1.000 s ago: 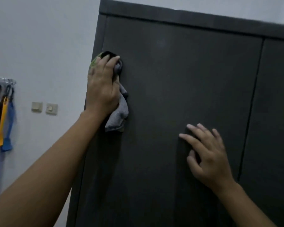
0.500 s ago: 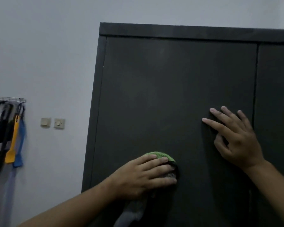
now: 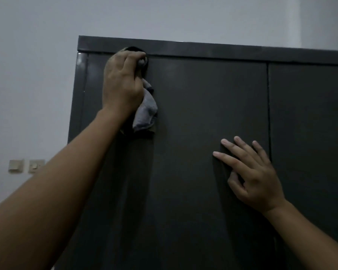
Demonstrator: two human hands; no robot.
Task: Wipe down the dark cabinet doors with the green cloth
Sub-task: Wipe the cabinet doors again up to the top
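Our left hand [image 3: 123,82] grips the cloth [image 3: 145,112] high on the cabinet door [image 3: 193,117]; our right hand [image 3: 256,178] lies flat. A downward sweep seems next.

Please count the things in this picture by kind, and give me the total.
Hands: 2 (left hand, right hand)
Cloth: 1
Cabinet doors: 2
Wall switches: 2
Total: 7
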